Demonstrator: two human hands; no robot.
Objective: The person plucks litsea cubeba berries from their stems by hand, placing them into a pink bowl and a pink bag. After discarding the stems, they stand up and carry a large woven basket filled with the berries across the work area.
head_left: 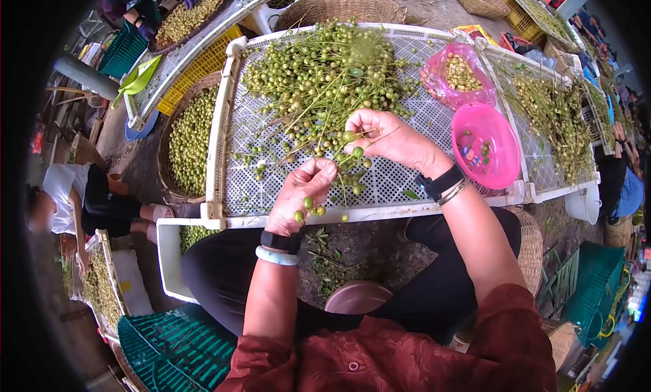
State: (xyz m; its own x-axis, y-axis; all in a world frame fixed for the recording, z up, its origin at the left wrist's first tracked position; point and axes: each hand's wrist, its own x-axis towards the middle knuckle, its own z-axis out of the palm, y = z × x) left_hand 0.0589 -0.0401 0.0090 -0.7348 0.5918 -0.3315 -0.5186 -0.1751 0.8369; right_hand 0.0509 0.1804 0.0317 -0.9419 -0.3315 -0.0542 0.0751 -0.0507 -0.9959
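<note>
My left hand [302, 192] is closed, thumb against fingers, around the stems of a sprig of small round green fruit [357, 163]. A few of its fruits hang below the palm. My right hand [393, 142] pinches the upper part of the same sprig, its fingertips beside a green fruit. Both hands are over the near half of a white mesh tray [271, 193]. Behind them a large heap of fruit still on thin stems [319, 77] covers the tray's far side.
On the tray's right are a pink plastic bag of pale fruit [463, 72] and a pink basin [507, 163]. A round basket of picked fruit [193, 145] stands at the left. Another tray [553, 117] adjoins at right. Co-workers sit at the left and upper left.
</note>
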